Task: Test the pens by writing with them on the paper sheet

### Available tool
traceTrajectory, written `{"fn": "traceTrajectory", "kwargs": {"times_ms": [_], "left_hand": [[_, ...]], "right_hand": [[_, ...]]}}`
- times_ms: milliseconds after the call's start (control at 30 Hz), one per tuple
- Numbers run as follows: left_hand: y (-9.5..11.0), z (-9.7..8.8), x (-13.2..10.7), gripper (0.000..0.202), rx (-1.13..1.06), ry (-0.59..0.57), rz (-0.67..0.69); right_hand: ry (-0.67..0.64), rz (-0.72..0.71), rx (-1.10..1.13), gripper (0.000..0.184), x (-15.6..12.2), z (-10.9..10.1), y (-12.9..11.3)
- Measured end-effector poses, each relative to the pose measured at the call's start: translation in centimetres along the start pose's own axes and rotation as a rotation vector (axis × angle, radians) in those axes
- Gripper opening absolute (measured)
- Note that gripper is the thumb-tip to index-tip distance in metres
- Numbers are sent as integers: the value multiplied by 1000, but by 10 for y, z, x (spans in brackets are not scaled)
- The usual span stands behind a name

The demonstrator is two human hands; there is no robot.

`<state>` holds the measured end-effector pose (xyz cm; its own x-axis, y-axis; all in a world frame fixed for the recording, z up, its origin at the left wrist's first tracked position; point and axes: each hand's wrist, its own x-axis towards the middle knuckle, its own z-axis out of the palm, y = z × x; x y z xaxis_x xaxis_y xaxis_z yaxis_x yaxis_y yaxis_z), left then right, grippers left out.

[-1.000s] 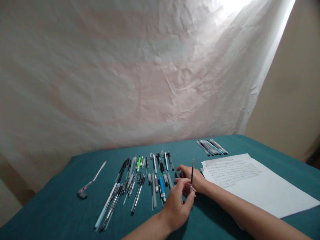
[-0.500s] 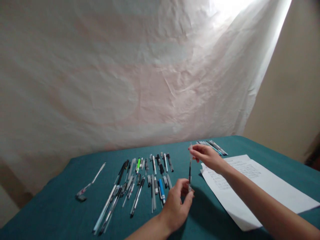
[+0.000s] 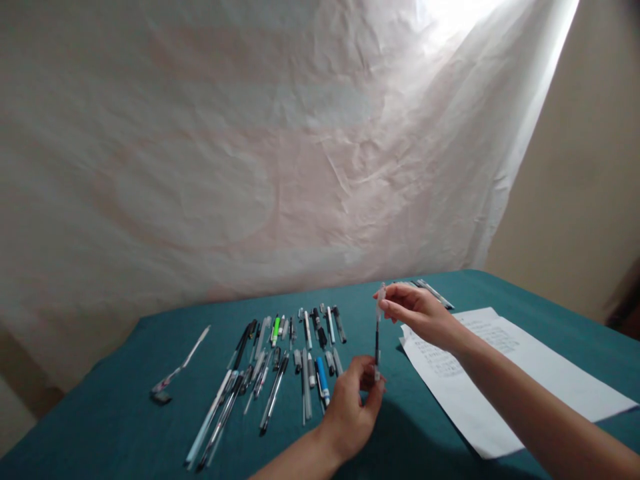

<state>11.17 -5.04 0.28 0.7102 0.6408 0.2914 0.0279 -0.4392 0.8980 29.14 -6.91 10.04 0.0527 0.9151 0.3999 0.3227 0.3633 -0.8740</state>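
Between my two hands a slim clear pen (image 3: 377,337) with a dark core stands nearly upright above the table. My left hand (image 3: 354,407) pinches its lower end, where a clear piece with a clip shows. At the top, the thumb and fingers of my right hand (image 3: 413,308) are closed on the pen's whitish, see-through end. To the left of my left hand lie many pen parts, among them a blue pen (image 3: 323,380), a bright green one (image 3: 275,330) and a clear-barrelled pen (image 3: 275,393).
White sheets with handwriting (image 3: 505,387) lie under and beside my right forearm. More pens (image 3: 434,293) rest behind my right hand. At the left is a dark lump with a pale strip (image 3: 183,365). The green cloth (image 3: 115,407) ends at a pale hanging sheet (image 3: 240,167).
My right hand has shifted slightly up and right. The pen stays held at both ends and stands a little farther left. The other pens lie as before.
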Motion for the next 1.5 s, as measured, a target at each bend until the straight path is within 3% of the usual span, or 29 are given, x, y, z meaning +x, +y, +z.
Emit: {"fn": "traceTrajectory", "kwargs": {"times_ms": [467, 667, 1200, 1300, 1500], "left_hand": [[0, -1, 2, 27, -15, 51, -22], [-1, -1, 4, 27, -41, 72, -29], [4, -3, 5, 31, -49, 106, -20], [1, -2, 5, 30, -47, 130, -35], [-1, -2, 5, 30, -35, 126, -38]], "right_hand": [[-158, 52, 54, 23, 0, 1, 5], [-283, 104, 92, 21, -3, 4, 10], [-241, 169, -65, 30, -3, 4, 17], [-289, 152, -31, 34, -2, -1, 11], [-216, 101, 23, 39, 2, -5, 9]]}}
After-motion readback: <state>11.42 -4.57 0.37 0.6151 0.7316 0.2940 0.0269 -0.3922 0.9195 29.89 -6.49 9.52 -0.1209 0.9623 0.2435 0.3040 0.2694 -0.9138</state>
